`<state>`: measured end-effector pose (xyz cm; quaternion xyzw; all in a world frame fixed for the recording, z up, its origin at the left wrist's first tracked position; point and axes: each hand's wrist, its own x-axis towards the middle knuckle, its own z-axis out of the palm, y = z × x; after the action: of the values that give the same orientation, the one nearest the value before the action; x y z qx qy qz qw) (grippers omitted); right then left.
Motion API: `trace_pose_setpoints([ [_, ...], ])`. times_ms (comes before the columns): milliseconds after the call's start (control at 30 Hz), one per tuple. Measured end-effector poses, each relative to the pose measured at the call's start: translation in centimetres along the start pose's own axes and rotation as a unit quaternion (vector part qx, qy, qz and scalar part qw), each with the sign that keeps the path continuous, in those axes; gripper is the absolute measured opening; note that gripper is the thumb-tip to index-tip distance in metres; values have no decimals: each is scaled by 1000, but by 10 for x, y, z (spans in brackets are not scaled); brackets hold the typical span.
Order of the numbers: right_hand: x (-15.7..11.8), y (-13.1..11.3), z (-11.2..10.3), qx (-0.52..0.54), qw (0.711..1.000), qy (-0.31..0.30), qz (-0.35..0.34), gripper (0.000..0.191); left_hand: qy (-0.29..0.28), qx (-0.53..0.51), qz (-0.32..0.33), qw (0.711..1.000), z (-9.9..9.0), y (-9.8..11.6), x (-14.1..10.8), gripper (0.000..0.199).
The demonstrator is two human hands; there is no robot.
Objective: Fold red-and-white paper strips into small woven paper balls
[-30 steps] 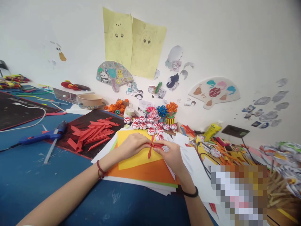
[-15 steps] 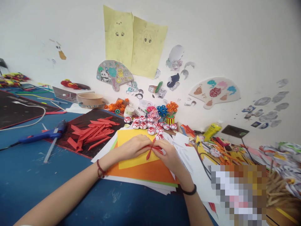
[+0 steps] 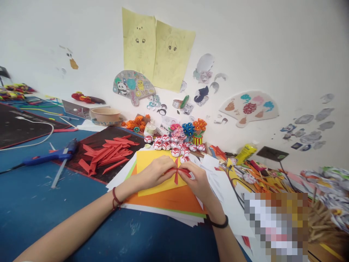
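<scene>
Between my two hands is a red folded paper piece, with narrow arms pointing up and down. My left hand pinches it from the left, fingers closed. From the other side my right hand grips it between thumb and fingers. Parts of the piece are hidden behind my fingertips. Beneath lie a yellow sheet and an orange sheet on a stack of paper. Just beyond my hands sit several red-and-white folded paper flowers.
On a dark mat left of the stack lies a pile of red folded strips. Farther left rests a blue glue gun. A round bowl stands at the back. At right are a yellow bottle and heaped paper scraps.
The red paper piece has turned from a slant to nearly upright between my fingers. Both hands stay in almost the same place, still gripping it.
</scene>
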<state>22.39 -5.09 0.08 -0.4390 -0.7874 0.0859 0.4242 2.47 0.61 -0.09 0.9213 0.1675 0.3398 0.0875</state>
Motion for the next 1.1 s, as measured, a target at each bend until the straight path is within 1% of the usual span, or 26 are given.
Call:
trace_pose_setpoints([
  [133, 0, 3, -1, -24, 998, -55, 17, 13, -6, 31, 11, 999, 5, -3, -2, 28],
  [233, -1, 4, -3, -24, 997, -77, 15, 15, -19, 25, 8, 999, 6, -3, -2, 29],
  [333, 0, 0, -5, -12, 997, -72, 5, 18, -18, -8, -7, 1000, 4, 0, -2, 29],
  [500, 0, -6, -7, 20, 999, -46, -7, 19, 2, -70, -43, 997, -1, 2, -3, 29],
  [600, 0, -3, -3, 16, 999, -50, -9, 20, -19, -107, -61, 992, -3, -2, -1, 28],
  [700, 0, 2, 3, 6, 998, -66, 0, 22, -66, -130, -77, 986, -6, -10, 1, 26],
  [833, 0, 9, 7, 24, 993, -112, 34, 26, -129, -143, -76, 978, -9, -18, 1, 28],
  [900, -1, 12, 7, 56, 987, -139, 62, 27, -148, -149, -72, 975, -8, -20, 0, 29],
  [1000, -2, 17, 9, 137, 969, -166, 124, 24, -145, -150, -73, 975, -3, -22, -2, 28],
  [1100, -4, 23, 16, 181, 952, -161, 184, 18, -134, -157, -97, 974, 4, -21, -2, 28],
])
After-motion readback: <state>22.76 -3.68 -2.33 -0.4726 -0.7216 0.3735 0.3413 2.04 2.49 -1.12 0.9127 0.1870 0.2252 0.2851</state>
